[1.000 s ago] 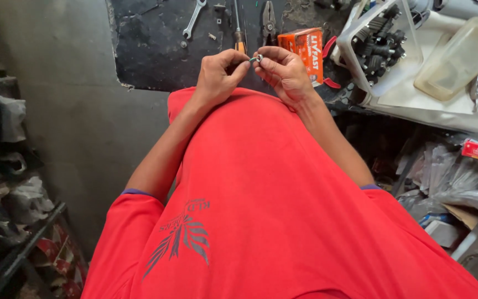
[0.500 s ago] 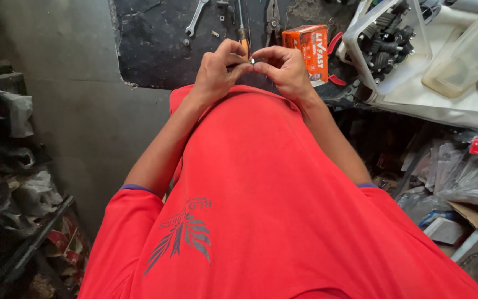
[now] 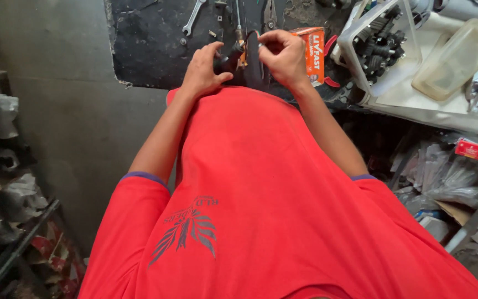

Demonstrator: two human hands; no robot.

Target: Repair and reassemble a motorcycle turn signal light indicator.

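Left hand: the left hand is curled around a small black part, fingers folded over it and thumb pressed along its near side; the part shows only at the thumb end of the fist.
Right hand: the right hand is bent at the knuckles, thumb and forefinger tips pinched together at its left edge, on the end of a thin dark cable; whatever else sits between those tips is too small to tell.
Place of the part: above the chest of the red shirt, between the two hands, over the dark bench top.
Axis of the part: its long axis runs from the left fist up and to the right, toward the right hand's pinch; the cable arcs from it to those fingertips.
Behind the hands: a screwdriver with an orange collar lies upright in view, its shaft pointing away from the person.
Bench: an open-ended spanner lies to the left, pliers to the right.
Right side: an orange carton stands just beside the right hand; beyond it a white crate holds dark metal parts.
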